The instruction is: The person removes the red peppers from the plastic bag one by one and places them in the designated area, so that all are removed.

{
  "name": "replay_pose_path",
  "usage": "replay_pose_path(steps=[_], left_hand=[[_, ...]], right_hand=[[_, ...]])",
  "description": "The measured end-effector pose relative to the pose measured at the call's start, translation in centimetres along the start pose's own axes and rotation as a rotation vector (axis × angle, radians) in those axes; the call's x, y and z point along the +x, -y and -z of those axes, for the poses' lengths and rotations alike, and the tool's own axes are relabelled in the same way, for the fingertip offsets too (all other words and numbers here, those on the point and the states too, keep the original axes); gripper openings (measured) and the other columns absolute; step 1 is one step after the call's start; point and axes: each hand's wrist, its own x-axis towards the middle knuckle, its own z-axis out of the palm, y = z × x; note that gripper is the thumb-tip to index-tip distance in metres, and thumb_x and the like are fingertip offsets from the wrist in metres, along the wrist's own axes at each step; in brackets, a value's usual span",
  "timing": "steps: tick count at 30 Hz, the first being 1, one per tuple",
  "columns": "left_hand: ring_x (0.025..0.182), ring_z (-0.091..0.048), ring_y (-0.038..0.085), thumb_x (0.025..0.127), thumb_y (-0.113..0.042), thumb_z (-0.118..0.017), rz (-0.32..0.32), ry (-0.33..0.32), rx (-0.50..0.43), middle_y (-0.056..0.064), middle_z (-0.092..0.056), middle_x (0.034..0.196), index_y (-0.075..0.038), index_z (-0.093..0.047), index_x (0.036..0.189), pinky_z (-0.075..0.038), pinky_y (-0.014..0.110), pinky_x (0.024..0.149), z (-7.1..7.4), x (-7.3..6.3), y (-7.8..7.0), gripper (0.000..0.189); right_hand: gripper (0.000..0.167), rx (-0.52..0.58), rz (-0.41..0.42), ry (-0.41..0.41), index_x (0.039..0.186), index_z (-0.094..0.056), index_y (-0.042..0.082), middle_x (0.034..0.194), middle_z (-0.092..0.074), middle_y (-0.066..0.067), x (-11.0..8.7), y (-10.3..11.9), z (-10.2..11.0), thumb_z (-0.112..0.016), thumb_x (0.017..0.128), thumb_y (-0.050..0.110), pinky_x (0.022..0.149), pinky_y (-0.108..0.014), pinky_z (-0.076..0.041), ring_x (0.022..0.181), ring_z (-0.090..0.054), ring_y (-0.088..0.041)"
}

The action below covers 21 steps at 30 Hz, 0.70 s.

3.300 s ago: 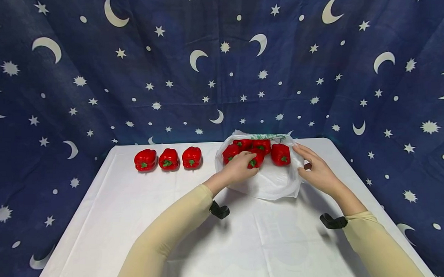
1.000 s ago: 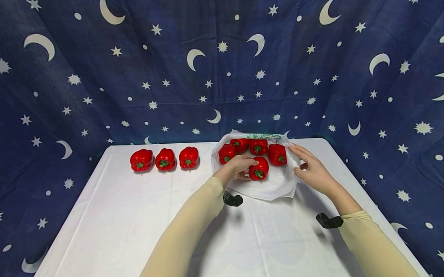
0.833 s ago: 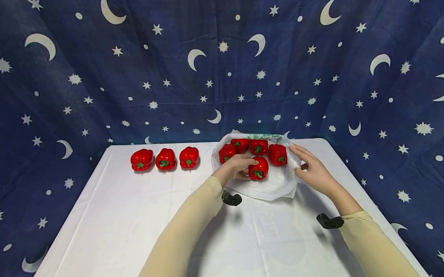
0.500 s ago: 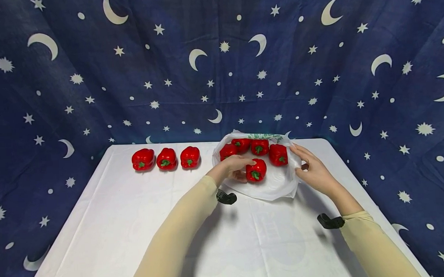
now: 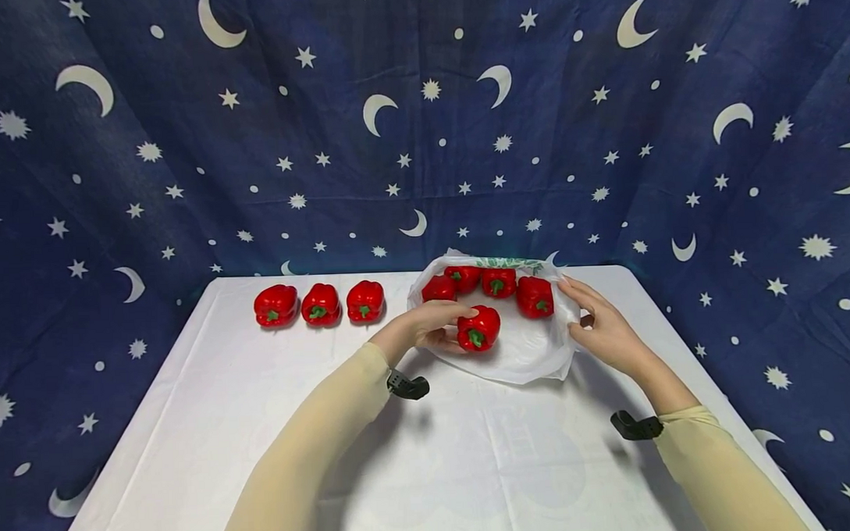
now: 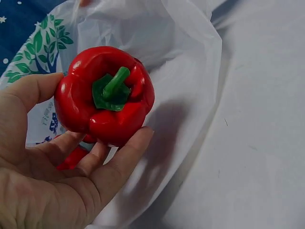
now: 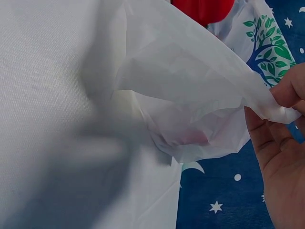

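A red bell pepper [image 5: 479, 329] with a green stem is gripped by my left hand [image 5: 430, 325], held over the near left part of a white plastic bag [image 5: 519, 356]. In the left wrist view the thumb and fingers curl round the pepper [image 6: 105, 95], stem toward the camera. My right hand [image 5: 606, 327] pinches the bag's right rim, and the right wrist view shows the thumb and fingers on the plastic [image 7: 190, 71]. Several more red peppers lie inside the bag, such as one at its right side [image 5: 535, 297]; my left hand partly covers the leftmost one [image 5: 438, 288].
Three red peppers stand in a row on the left of the white-covered table: one at left [image 5: 276, 306], a middle one [image 5: 321, 305] and one at right [image 5: 365, 301]. A dark blue curtain [image 5: 420, 125] with moons and stars hangs behind the table.
From deep in the bag, my left hand has drawn the pepper out toward the left and the near side. My right hand stays on the bag's rim.
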Motion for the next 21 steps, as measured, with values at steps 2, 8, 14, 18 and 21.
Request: replay_pose_path(steps=[2, 8, 14, 18, 21], left_hand=[[0.104, -0.063, 0.030, 0.095, -0.022, -0.072, -0.002, 0.009, 0.009, 0.012, -0.054, 0.126, -0.008, -0.060, 0.129, -0.056, 0.050, 0.088, 0.3, -0.5, 0.0, 0.039], [0.110, -0.063, 0.034, 0.096, -0.025, -0.071, -0.011, 0.026, 0.041, 0.012, -0.053, 0.134, -0.005, -0.050, 0.143, -0.057, 0.048, 0.093, 1.3, -2.4, 0.0, 0.055], [0.110, -0.064, 0.032, 0.097, -0.027, -0.070, -0.025, 0.045, 0.060, 0.014, -0.053, 0.137, -0.003, -0.051, 0.144, -0.055, 0.048, 0.097, 2.6, -4.7, 0.1, 0.056], [0.103, -0.067, 0.029, 0.098, -0.027, -0.069, -0.033, 0.047, 0.049, 0.013, -0.054, 0.136, -0.005, -0.053, 0.145, -0.050, 0.051, 0.101, 3.8, -6.3, 0.2, 0.054], [0.103, -0.067, 0.030, 0.098, -0.026, -0.068, -0.045, 0.052, 0.030, 0.014, -0.055, 0.136, -0.005, -0.052, 0.146, -0.048, 0.053, 0.102, 5.0, -7.4, 0.1, 0.055]], right_hand=[[0.073, -0.003, -0.007, 0.004, 0.157, -0.036, 0.002, 0.165, -0.028, -0.015, -0.1, 0.0, 0.1, -0.063, 0.090, -0.009, 0.078, -0.010, -0.045, 0.123, -0.049, -0.032], [0.072, -0.001, -0.024, 0.014, 0.158, -0.036, 0.004, 0.165, -0.027, -0.013, -0.1, 0.2, 0.1, -0.063, 0.092, -0.007, 0.078, -0.011, -0.046, 0.118, -0.052, -0.031], [0.072, -0.007, -0.019, 0.016, 0.158, -0.036, 0.003, 0.165, -0.028, -0.014, -0.1, 0.3, 0.0, -0.063, 0.091, -0.007, 0.078, -0.010, -0.046, 0.125, -0.048, -0.030], [0.071, 0.000, -0.006, 0.011, 0.157, -0.037, 0.001, 0.165, -0.028, -0.015, -0.1, 0.4, 0.0, -0.062, 0.091, -0.008, 0.078, -0.011, -0.046, 0.123, -0.049, -0.032], [0.071, 0.004, -0.001, 0.007, 0.157, -0.037, 0.001, 0.164, -0.029, -0.016, -0.1, 0.3, 0.0, -0.062, 0.091, -0.009, 0.078, -0.010, -0.046, 0.120, -0.050, -0.032]])
